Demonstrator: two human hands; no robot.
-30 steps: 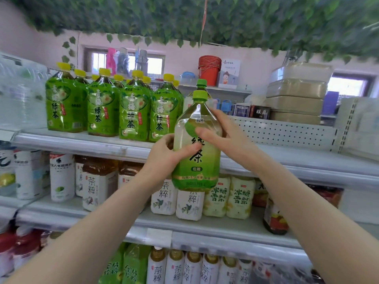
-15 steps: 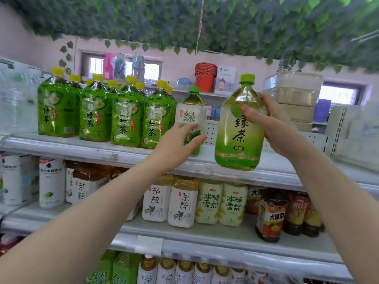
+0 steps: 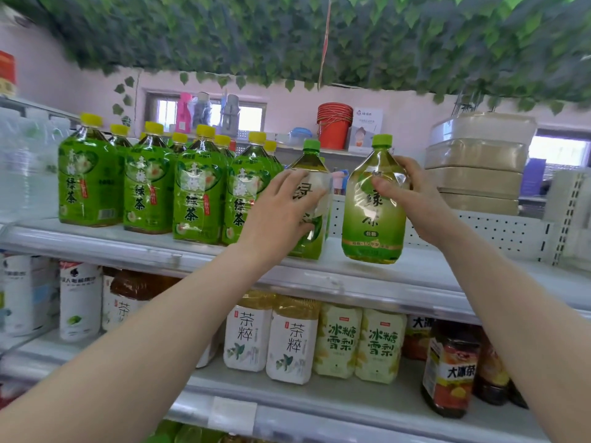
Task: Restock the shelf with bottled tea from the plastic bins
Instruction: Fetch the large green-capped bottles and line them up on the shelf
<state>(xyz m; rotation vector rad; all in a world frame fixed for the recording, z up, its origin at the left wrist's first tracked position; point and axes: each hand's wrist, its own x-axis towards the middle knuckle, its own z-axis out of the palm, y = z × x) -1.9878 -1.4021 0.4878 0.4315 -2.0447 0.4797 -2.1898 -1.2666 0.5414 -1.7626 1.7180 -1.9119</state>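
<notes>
My right hand (image 3: 412, 199) grips a large green-capped green tea bottle (image 3: 372, 215) by its shoulder, holding it slightly tilted with its base just above the top shelf (image 3: 415, 276). My left hand (image 3: 281, 215) is wrapped around a second green-capped tea bottle (image 3: 315, 174) that stands on the same shelf, right beside the held one. To the left stands a row of yellow-capped green tea bottles (image 3: 195, 193). No plastic bin is in view.
Bare shelf surface lies right of the held bottle, backed by a perforated white panel (image 3: 479, 231). Stacked lidded containers (image 3: 479, 158) sit behind at the right. The lower shelf holds white-labelled tea bottles (image 3: 292, 343), pear drinks (image 3: 358, 343) and dark iced tea bottles (image 3: 451, 369).
My right hand has carried the bottle from in front of the shelf edge up and onto the top shelf level. My left hand let go of it and closed around the standing neighbour bottle.
</notes>
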